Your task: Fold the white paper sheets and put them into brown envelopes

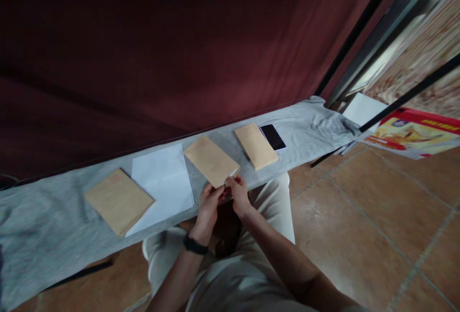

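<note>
A brown paper envelope (212,161) lies at a slant on the narrow cloth-covered table, its near end reaching my fingers. My left hand (208,201) is closed on the near edge of that envelope, thumb and fingers pinched together. Beside it, my right hand (238,194) pinches the near right corner, where a small whitish patch shows. The fingertips of both hands almost meet, and what lies between them is partly hidden. To the right sits a stack of brown envelopes (256,146); to the left are white paper sheets (163,178).
Another stack of brown envelopes (118,202) overlaps the white sheets. A dark-screened phone (273,137) rests beyond the right stack. Grey cloth (312,132) covers the table, and a dark red curtain (161,53) hangs behind. At the right are black poles and a red-yellow printed box (417,132).
</note>
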A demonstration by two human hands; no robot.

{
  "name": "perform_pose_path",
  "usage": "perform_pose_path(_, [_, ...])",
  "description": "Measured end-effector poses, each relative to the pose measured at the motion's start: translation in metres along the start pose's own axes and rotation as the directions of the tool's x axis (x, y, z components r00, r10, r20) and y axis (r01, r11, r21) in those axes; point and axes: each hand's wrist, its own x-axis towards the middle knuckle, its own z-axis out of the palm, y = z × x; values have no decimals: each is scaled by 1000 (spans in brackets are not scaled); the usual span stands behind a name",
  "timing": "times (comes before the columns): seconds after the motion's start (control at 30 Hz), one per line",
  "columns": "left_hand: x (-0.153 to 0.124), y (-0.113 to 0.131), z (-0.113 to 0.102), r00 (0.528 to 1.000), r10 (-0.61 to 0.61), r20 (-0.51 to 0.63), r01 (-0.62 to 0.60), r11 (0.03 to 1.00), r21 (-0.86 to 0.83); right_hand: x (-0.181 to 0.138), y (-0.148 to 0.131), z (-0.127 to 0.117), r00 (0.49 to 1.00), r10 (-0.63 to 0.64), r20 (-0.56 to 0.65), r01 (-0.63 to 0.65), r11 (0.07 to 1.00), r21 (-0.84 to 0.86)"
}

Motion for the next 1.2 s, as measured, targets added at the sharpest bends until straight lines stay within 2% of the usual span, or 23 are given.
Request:
perform_pose_path(0.17, [15,12,-19,998,7,-65,2,991,133,3,1,-2,993,87,81,-79,992,-100])
perform_pose_path(0.3, [23,14,-30,994,10,-109,11,981,191,4,-2,-15,971,153,183,-106,964,-244])
perform_pose_path(0.4, [26,9,-35,987,28,-158,14,967,254,4,-8,-33,963,163,215,-76,928,-364])
perform_pose_path(0.47, [26,4,-35,980,42,-192,18,953,301,3,-12,-43,975,65,210,39,889,-456])
perform_pose_path(0.5, [26,3,-34,977,62,-203,16,932,361,3,-14,-47,975,-42,218,154,836,-526])
perform_pose_path(0.53, [24,2,-33,974,87,-207,11,902,432,4,-17,-50,953,-172,249,292,741,-605])
perform_pose_path(0.6, [20,4,-31,968,148,-204,-6,822,570,6,-21,-53,834,-387,393,540,429,-724])
perform_pose_path(0.63, [18,6,-30,964,184,-194,-17,768,640,9,-23,-52,763,-428,484,618,265,-741])
perform_pose_path(0.67, [15,8,-29,960,214,-182,-25,710,704,11,-25,-51,708,-424,565,667,138,-733])
perform_pose_path(0.7, [13,11,-28,957,235,-171,-26,655,755,15,-26,-50,664,-395,635,703,40,-710])
perform_pose_path(0.77, [7,16,-28,955,260,-140,-11,506,862,22,-27,-49,605,-318,730,750,-80,-657])
perform_pose_path(0.87, [1,17,-30,957,268,-113,8,363,932,31,-26,-50,580,-250,775,776,-119,-619])
perform_pose_path(0.97, [-4,8,-33,934,353,-52,-48,267,962,36,-24,-54,579,-236,780,782,-110,-614])
perform_pose_path(1.07, [-3,-2,-35,859,505,84,-208,193,959,38,-21,-57,582,-248,775,780,-100,-618])
perform_pose_path(1.2, [9,-9,-41,746,632,210,-404,178,898,39,-21,-58,582,-258,771,783,-78,-617])
